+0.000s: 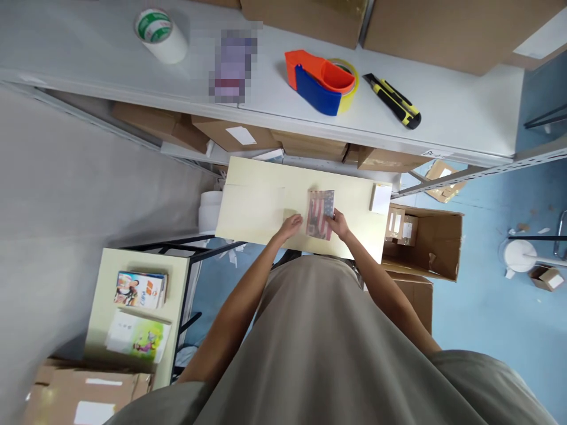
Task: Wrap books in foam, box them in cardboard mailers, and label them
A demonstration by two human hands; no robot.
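A thin booklet [319, 215] with a stars-and-stripes flag on its cover is over the pale yellow table [354, 203]. My right hand [338, 225] grips its right edge, thumb on the cover. Just left of the booklet, apart from it, my left hand [291, 227] is loosely curled with nothing visible in it. A pale sheet [253, 209] lies flat on the table's left part. Near the right edge sits a small white box or stack [381, 198].
The shelf above holds a tape roll [162, 36], a tape dispenser [319, 82] and a box cutter [393, 101]. An open carton [436, 245] stands right of the table. Books [140, 289] lie on a side table [100, 283] at lower left, beside another carton [84, 392].
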